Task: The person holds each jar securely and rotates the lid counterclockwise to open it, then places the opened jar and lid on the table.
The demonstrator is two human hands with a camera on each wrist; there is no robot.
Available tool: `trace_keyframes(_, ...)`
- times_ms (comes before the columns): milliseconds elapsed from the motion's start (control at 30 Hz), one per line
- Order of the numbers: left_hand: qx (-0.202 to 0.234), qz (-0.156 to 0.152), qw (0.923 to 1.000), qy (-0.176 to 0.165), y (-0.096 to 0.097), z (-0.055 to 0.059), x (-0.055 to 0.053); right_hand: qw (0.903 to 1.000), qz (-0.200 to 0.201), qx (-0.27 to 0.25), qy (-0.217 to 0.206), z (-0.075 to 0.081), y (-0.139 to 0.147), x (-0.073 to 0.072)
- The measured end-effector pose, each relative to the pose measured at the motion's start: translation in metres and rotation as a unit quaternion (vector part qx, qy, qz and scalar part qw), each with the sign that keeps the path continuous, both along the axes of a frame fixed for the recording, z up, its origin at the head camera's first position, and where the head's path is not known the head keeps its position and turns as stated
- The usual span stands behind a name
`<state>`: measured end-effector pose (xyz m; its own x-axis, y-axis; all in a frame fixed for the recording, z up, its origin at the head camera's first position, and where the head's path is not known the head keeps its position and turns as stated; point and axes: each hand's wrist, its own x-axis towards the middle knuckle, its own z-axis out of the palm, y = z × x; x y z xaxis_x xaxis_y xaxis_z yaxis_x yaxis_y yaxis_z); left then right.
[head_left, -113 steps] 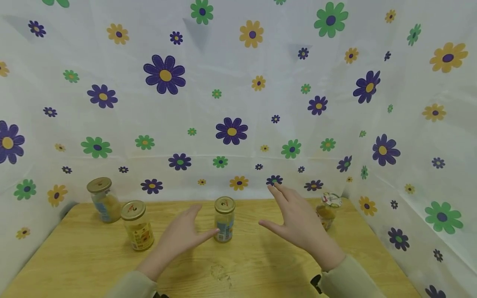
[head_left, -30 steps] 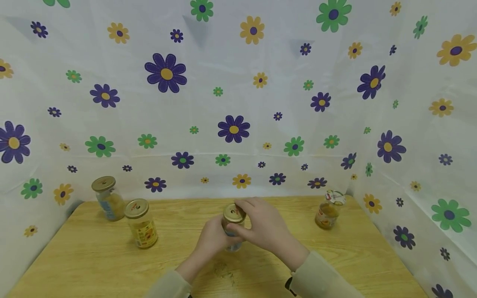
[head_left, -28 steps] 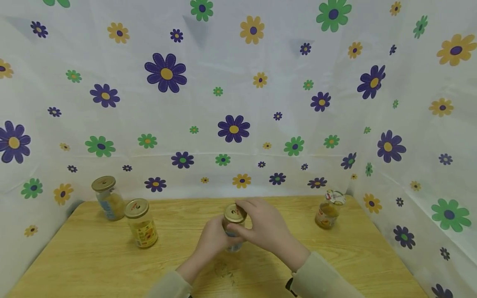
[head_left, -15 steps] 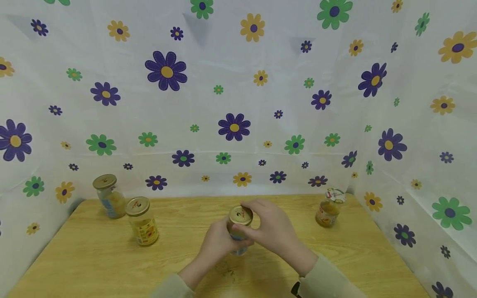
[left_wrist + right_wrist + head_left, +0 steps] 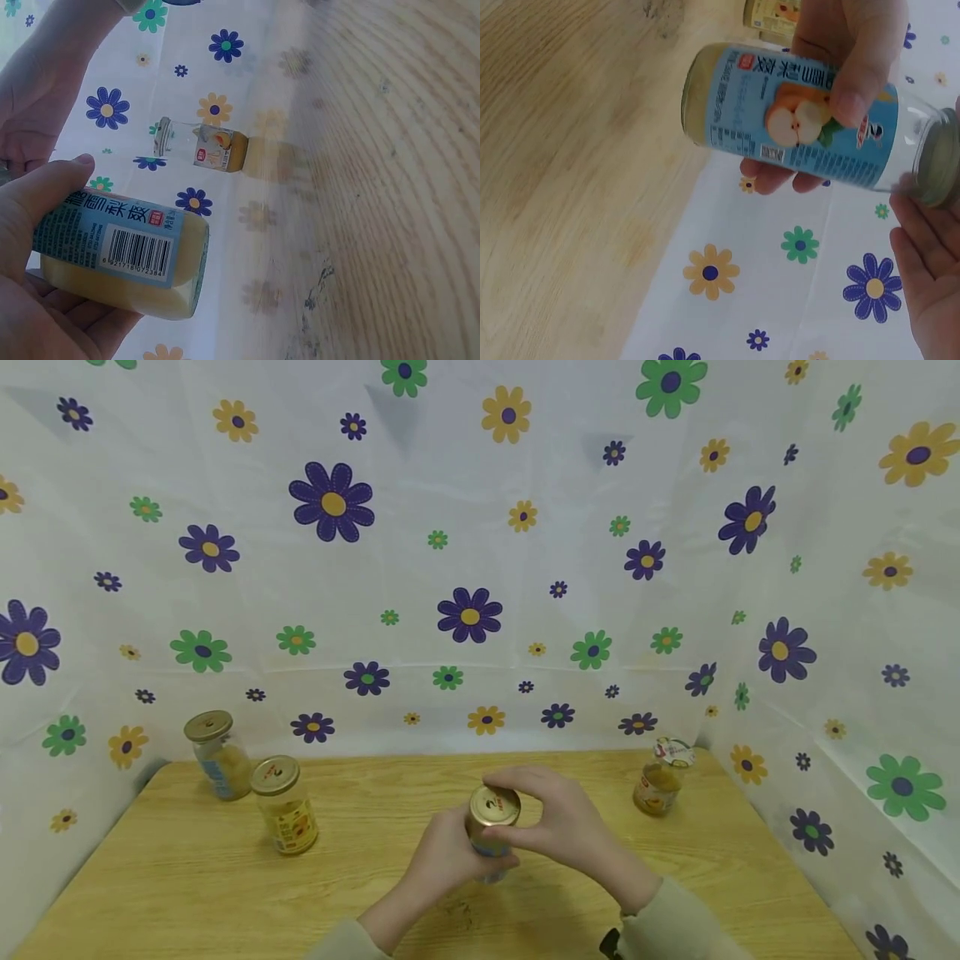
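Note:
A glass jar with a blue pear-printed label (image 5: pixel 799 112) and a gold lid (image 5: pixel 495 806) is in both hands, its base a little above the table. My left hand (image 5: pixel 444 857) wraps around the jar's body, thumb across the label, as the left wrist view (image 5: pixel 56 225) of that hand's thumb shows. My right hand (image 5: pixel 567 828) holds the lid's rim between thumb and fingers. Pale yellow contents show through the glass in the left wrist view. The lid sits on the jar; the fingers partly cover it.
On the left of the wooden table (image 5: pixel 360 827) stand a yellow-labelled jar (image 5: pixel 288 822) and, behind it, a blue-labelled jar (image 5: pixel 225 768), both gold-lidded. A smaller jar with a patterned lid (image 5: pixel 658 789) stands at the back right. Flower-printed white sheeting (image 5: pixel 405 568) encloses the back and sides.
Earlier, both hands were apart from the jar, which stood on the table. They then took hold of its body and lid. Over the last second, hands and jar moved slightly right and nearer.

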<state>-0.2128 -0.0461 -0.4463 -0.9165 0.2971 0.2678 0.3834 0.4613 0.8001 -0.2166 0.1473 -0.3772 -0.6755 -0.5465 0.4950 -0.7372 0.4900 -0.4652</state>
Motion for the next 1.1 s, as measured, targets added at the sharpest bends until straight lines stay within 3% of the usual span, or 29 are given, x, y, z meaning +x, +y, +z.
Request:
trace_keyframes(233,0.015,-0.025,0.9990,-0.032,0.003,0.005,0.004,0.9975,0.066,-0.008,-0.024,0.003,0.012,-0.003)
trace_keyframes(433,0.011,-0.036,0.9988,-0.030,0.006,0.007,0.008,0.9947,0.100,-0.007,-0.024,0.003,0.017,-0.006)
trace_keyframes(733,0.008,-0.056,0.9982,-0.019,0.009,0.003,0.008,0.9936,0.109,0.004,-0.028,0.002,0.024,-0.006)
trace_keyframes(1100,0.006,-0.068,0.9972,-0.030,0.012,0.000,0.007,0.9925,0.117,0.001,-0.033,0.002,0.030,-0.003)
